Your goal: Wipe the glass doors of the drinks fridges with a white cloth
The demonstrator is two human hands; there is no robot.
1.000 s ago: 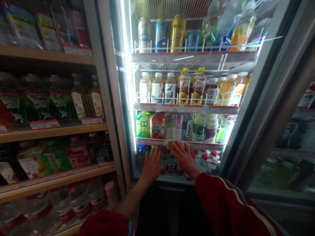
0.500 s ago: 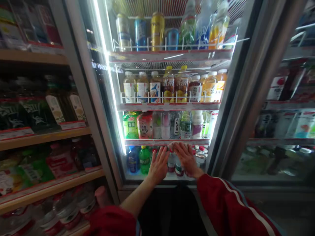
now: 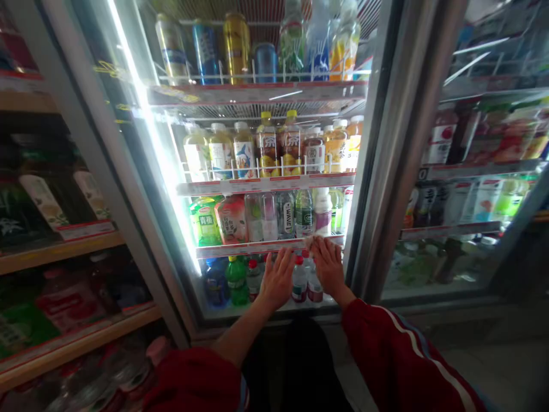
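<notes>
My left hand [image 3: 277,281] rests with its fingers spread against the glass door [image 3: 268,214] of a lit drinks cooler, level with the bottom shelf. Beside it, my right hand [image 3: 328,264] presses a pale, crumpled cloth [image 3: 315,239] on the glass. A little of the cloth shows past my fingertips; the rest is hidden under the hand. Behind the glass, a green bottle [image 3: 237,280] stands left of my left hand. Several red-capped bottles [image 3: 299,283] show between my hands. A purple-labelled bottle [image 3: 323,212] is just above the cloth.
A long metal door frame with a handle [image 3: 397,149] runs along the right, beside another drinks cooler [image 3: 458,229]. To the left, wooden shelves [image 3: 60,252] hold bottled drinks. A bright light strip [image 3: 148,123] lines the cooler's left inner edge.
My right hand and the cloth have slid right across the glass, from below the WAVE bottle to below the purple-labelled one. My left hand has shifted slightly right. The view has turned right.
</notes>
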